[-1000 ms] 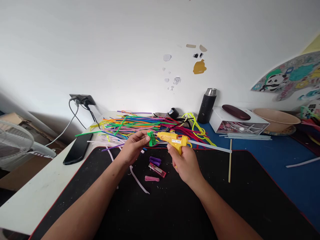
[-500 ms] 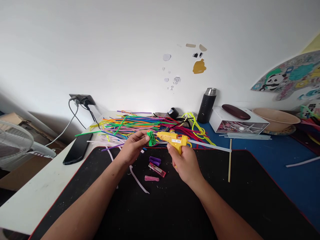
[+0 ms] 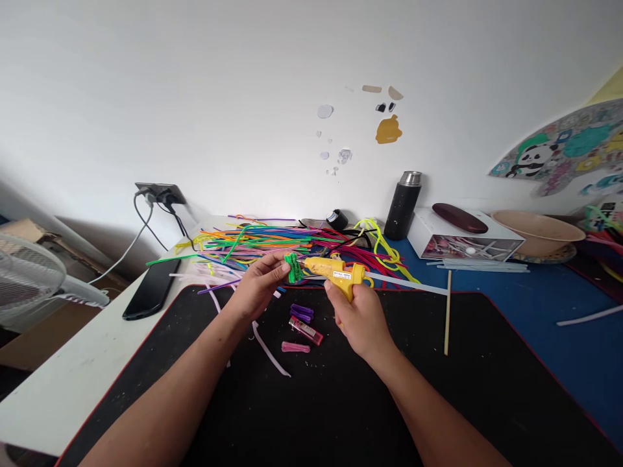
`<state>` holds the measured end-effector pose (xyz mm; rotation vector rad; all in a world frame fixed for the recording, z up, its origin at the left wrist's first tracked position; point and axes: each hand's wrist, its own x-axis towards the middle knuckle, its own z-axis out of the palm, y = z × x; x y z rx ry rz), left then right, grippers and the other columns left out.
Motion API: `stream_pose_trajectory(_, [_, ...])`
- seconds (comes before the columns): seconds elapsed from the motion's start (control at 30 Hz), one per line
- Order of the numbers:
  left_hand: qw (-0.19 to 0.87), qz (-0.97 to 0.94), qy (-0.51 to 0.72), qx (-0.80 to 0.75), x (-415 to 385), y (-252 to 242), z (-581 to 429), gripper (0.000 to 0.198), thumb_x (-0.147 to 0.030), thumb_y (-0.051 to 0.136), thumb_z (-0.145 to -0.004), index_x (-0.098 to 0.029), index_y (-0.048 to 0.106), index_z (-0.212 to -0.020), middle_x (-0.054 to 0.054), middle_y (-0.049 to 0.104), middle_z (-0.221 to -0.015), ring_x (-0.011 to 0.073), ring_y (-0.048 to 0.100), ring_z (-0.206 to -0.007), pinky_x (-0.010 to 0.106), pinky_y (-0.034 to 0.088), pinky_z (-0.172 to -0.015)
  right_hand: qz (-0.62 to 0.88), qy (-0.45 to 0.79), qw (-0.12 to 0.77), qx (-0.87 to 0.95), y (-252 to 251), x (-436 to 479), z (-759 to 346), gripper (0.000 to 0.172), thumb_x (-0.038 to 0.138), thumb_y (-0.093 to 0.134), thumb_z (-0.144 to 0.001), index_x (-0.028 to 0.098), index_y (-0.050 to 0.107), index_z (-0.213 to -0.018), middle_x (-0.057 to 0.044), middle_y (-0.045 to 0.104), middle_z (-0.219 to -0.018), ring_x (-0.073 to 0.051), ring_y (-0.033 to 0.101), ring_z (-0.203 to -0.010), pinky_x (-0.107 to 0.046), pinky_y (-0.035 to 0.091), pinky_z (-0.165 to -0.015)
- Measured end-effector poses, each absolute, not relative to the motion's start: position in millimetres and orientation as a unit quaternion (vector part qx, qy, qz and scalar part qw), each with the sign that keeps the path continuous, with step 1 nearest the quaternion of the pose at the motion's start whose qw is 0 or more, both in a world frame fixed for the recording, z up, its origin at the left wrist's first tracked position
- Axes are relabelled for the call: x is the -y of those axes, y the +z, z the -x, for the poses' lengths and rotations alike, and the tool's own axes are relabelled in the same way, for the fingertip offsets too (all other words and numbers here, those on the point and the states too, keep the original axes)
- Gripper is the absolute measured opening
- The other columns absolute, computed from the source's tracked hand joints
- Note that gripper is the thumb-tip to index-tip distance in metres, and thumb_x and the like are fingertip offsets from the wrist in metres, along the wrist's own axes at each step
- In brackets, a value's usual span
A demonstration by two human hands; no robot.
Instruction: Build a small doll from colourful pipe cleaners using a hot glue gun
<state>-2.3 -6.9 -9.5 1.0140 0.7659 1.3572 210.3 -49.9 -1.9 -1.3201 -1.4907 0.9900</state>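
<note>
Between the fingertips of my left hand (image 3: 263, 282) is a small green bundle of folded pipe cleaner (image 3: 293, 268). My right hand (image 3: 363, 318) grips a yellow hot glue gun (image 3: 335, 269) by its handle, with a long translucent glue stick (image 3: 409, 283) coming out of the back. The gun's nozzle points left and is at the green bundle; whether it touches cannot be made out. Below the hands, on the black mat (image 3: 302, 415), lie a folded purple pipe cleaner (image 3: 302, 313), a pink lighter (image 3: 305, 330) and a folded pink pipe cleaner (image 3: 295, 347).
Many coloured pipe cleaners (image 3: 263, 240) lie in a heap at the back. A wooden stick (image 3: 447, 318) rests on the mat at right. Behind stand a black thermos (image 3: 403, 206), a white box (image 3: 462, 237) and a beige bowl (image 3: 538, 233). A phone (image 3: 152, 290) lies at left.
The glue gun and the green bundle have shifted very slightly to the left. Both hands keep their hold; the things on the mat lie as before.
</note>
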Motion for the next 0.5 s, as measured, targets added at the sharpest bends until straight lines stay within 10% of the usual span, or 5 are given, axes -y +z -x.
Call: stream_pose_trajectory(0.5, [0.596, -0.421, 0.599, -0.33, 4.8, -10.3, 4.9, 0.03, -0.035, 0.097, -0.072, -0.019, 0.083, -0.094, 0.004, 0.075, -0.087, 0.0161, 0.065, -0.078, 0.028, 0.051, -0.074, 0.532, 0.395, 0.443, 0.604, -2.9, 49.9, -209.9, 0.055, 0.064, 0.058, -0.096, 0.027, 0.041, -0.059, 0.001, 0.048, -0.044, -0.014, 0.045, -0.039, -0.027, 0.032, -0.039])
